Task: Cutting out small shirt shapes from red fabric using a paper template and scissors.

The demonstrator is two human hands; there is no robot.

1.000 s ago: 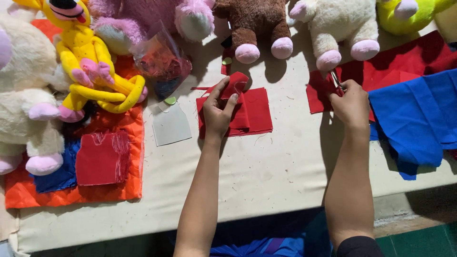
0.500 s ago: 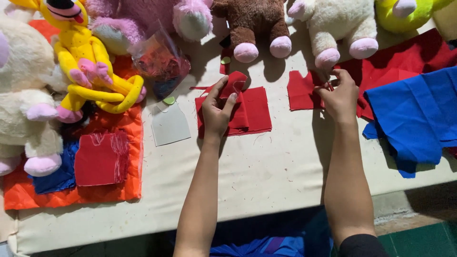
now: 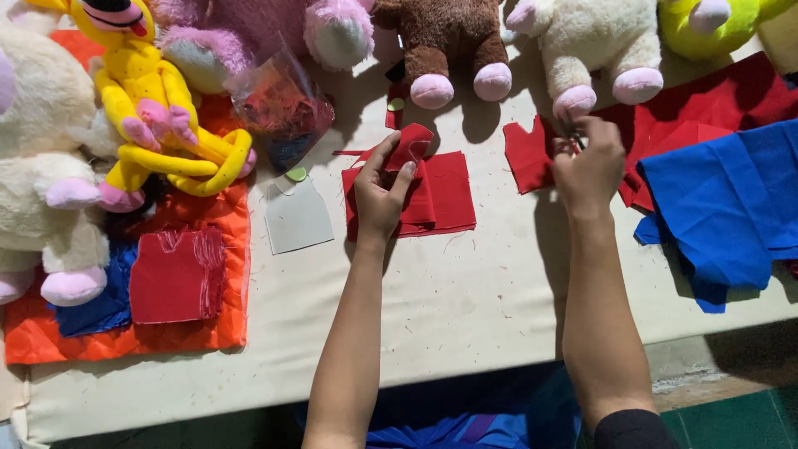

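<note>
The left hand (image 3: pixel 381 195) pinches a small red felt piece (image 3: pixel 411 148) atop the folded red stack (image 3: pixel 440 195) mid-bench (image 3: pixel 465 308); the right hand (image 3: pixel 588 162) closes on the red cloth's edge (image 3: pixel 532 158). Sorting cut pieces seems underway; separating one layer comes next.

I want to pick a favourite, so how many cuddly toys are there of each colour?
Yellow toy: 1
Pink toy: 1
Brown toy: 1
Cream toys: 2
Green toy: 1
Total: 6
</note>
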